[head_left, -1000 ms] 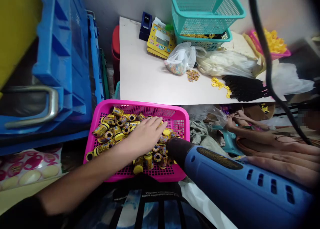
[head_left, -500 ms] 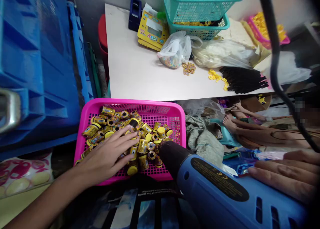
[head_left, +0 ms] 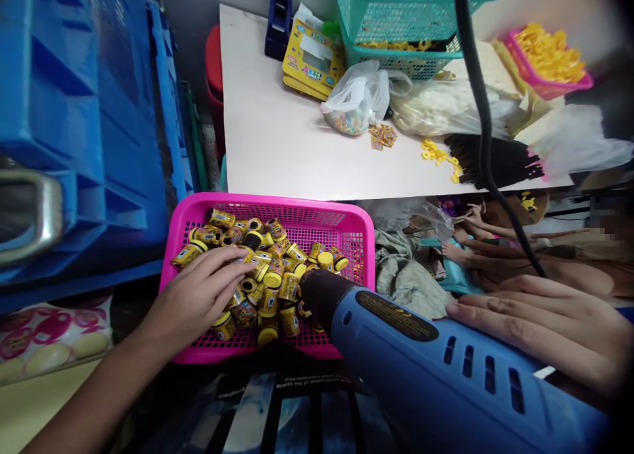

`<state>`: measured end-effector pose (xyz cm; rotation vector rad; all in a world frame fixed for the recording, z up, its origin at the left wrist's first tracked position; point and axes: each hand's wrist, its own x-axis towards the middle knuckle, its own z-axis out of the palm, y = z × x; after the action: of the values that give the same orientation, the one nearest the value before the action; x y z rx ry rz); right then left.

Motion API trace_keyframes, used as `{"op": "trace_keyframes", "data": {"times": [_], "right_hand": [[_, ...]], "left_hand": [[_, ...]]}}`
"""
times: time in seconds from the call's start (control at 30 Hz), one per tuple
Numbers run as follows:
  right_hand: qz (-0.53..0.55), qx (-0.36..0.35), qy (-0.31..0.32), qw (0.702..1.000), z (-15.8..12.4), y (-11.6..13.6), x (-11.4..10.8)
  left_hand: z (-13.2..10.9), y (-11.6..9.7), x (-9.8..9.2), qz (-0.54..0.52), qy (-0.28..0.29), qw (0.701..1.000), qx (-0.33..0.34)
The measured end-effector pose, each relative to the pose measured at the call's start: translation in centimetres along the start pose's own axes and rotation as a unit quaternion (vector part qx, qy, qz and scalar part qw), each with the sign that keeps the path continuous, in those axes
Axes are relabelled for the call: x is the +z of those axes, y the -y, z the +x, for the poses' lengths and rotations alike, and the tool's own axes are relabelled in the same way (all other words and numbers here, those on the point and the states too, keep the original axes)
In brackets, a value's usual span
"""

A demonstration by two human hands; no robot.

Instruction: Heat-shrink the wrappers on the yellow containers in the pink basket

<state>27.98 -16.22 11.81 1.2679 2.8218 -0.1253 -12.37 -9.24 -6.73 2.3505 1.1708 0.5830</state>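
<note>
My left hand [head_left: 203,289] reaches over the pink basket [head_left: 370,249], its fingers closed around a small yellow jar with a black end [head_left: 251,241]. Beneath and around the fingers lie many small yellow jars [head_left: 288,286] with printed wraps and yellow lids, heaped in several directions. On the right, my right hand [head_left: 549,322] grips a blue heat gun [head_left: 396,348], fingers laid along its upper side; the thumb is hidden. The gun's dark nozzle [head_left: 321,295] points left into the basket, close to the jars.
A white table [head_left: 277,150] beyond the basket bears a clear bag [head_left: 359,100], yellow boxes [head_left: 312,57], teal baskets [head_left: 396,18] and black strips [head_left: 495,160]. Blue crates [head_left: 94,130] stand at left. A black cord [head_left: 480,97] hangs at right. Another person's bare legs show behind my right hand.
My left hand has drawn back leftward over the jars with the black-ended jar, its fingers more bent. The heat gun's nozzle has shifted left, and more of my right hand shows.
</note>
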Motion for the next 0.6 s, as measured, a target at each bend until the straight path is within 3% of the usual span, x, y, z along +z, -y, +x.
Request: {"op": "trace_keyframes", "data": {"times": [0.13,0.37,0.6], "right_hand": [[0.021,-0.013,-0.001,1.000,1.1,0.2,0.7],[0.075,-0.050,0.004,0.996,2.8,1.0,1.4],[0.025,-0.019,-0.069,0.997,3.9,1.5,2.1]], "left_hand": [[-0.1,0.6,-0.3,0.013,-0.010,0.999,-0.048],[-0.3,1.0,-0.4,0.007,-0.007,0.998,-0.069],[-0.5,1.4,-0.8,-0.008,-0.002,0.998,-0.068]]}}
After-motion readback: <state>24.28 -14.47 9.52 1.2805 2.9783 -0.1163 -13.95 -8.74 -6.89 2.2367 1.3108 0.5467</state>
